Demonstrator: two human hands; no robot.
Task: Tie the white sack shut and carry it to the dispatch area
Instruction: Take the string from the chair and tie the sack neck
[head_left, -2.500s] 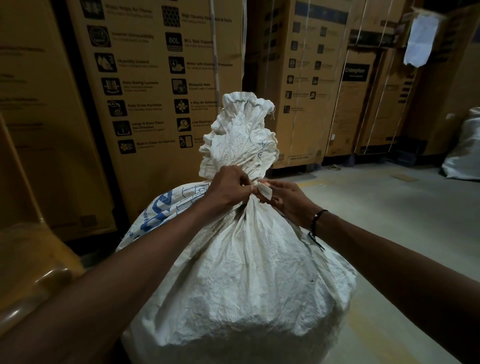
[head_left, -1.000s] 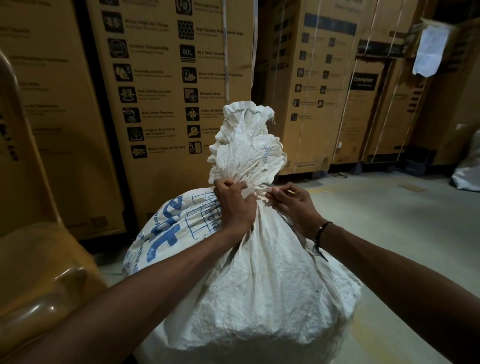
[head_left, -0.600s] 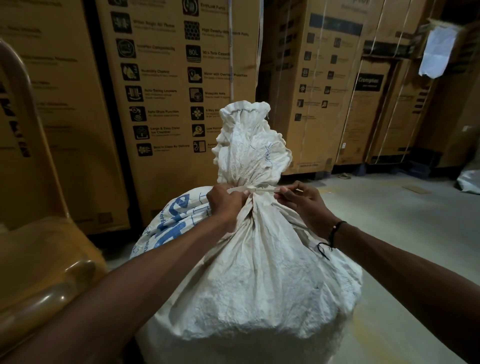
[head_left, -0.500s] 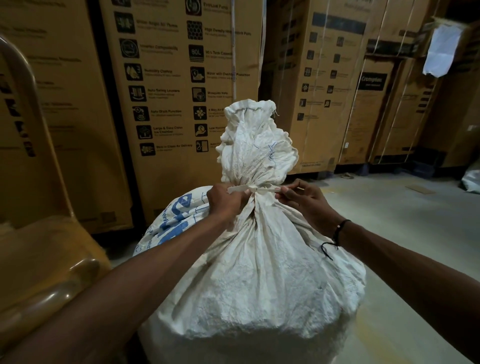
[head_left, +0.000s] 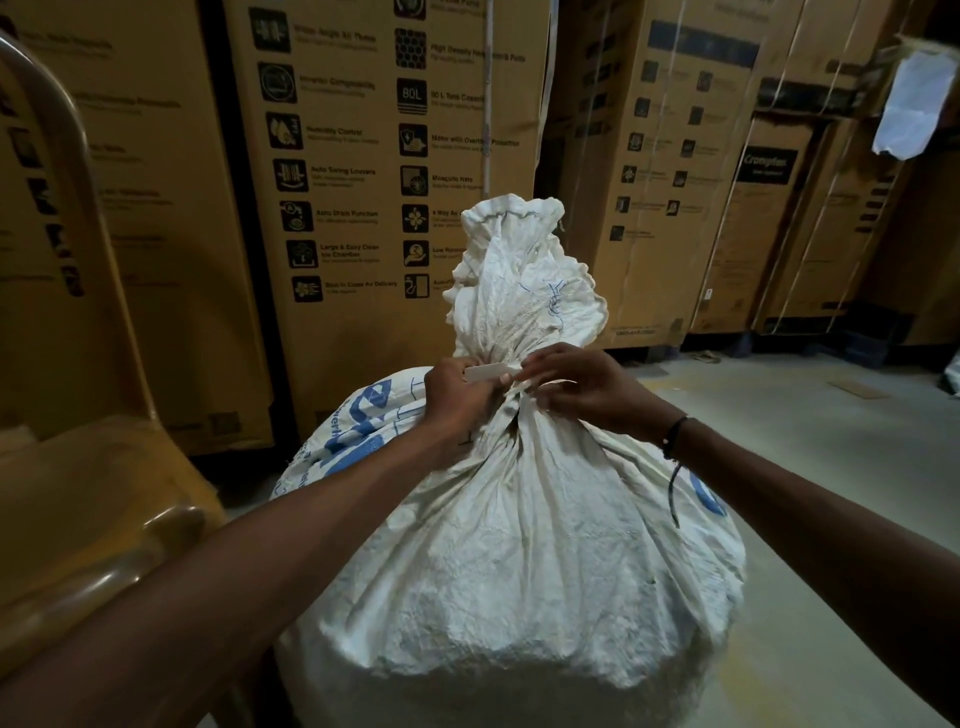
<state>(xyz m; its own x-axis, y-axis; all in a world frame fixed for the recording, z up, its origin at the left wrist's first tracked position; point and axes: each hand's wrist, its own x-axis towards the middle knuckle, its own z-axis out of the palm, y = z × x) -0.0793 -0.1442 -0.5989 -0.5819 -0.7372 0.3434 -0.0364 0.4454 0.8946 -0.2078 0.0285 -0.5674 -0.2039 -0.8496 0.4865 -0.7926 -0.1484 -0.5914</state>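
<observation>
Head view: white sack (head_left: 519, 561) stands upright on the floor (head_left: 810, 447), near centre, neck gathered; left hand (head_left: 460, 397) pinches one end of the white tie strip (head_left: 491, 372); right hand (head_left: 587, 387) pinches the other end; cardboard boxes (head_left: 374, 156) stand far behind.

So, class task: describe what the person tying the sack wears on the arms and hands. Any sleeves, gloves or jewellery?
Both forearms are bare as far as the picture shows, with no sleeves in view. The left hand and right hand wear no gloves, and no rings show. The right wrist carries a thin dark band with a loose dark thread end hanging from it. The left wrist shows nothing worn.
</observation>
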